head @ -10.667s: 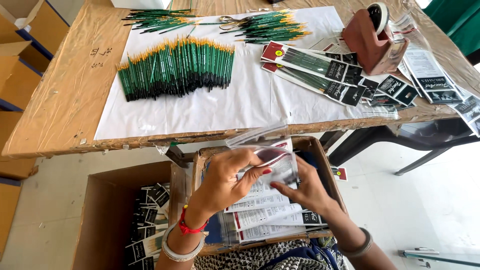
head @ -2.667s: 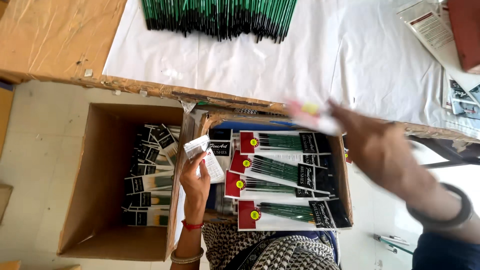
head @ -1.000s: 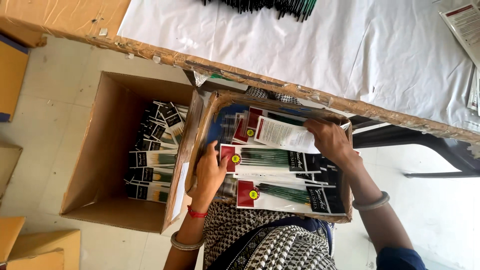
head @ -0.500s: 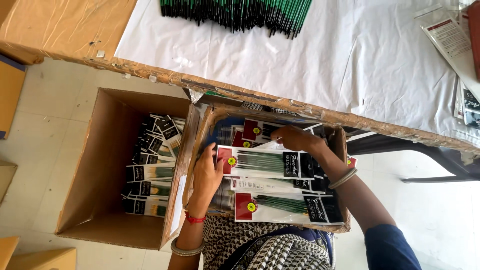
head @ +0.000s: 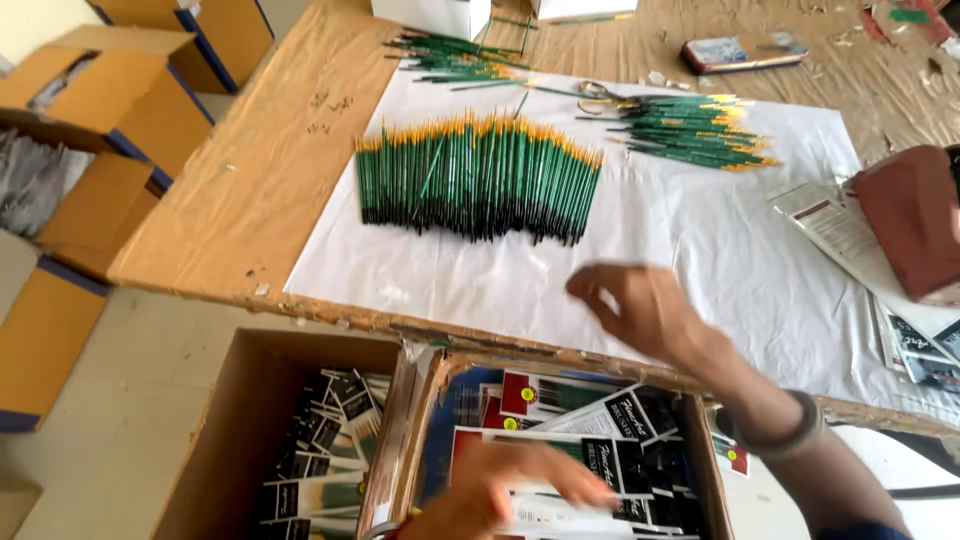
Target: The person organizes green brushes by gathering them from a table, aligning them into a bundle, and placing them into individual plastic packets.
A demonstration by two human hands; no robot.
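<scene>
My right hand hovers over the white sheet near the table's front edge, fingers spread, holding nothing. A wide row of green-handled brushes lies on the sheet just beyond it. My left hand is blurred, low over the open carton of packed brush sets on my lap; nothing shows in its grip. A second carton with more packs stands to the left.
Two smaller piles of green brushes lie farther back with scissors. A dark red tape dispenser and printed cards sit at the right. Cardboard boxes stand on the floor at the left.
My right hand has left the carton and risen over the table's white sheet. The view has tilted up to the table. My left hand stays at the carton.
</scene>
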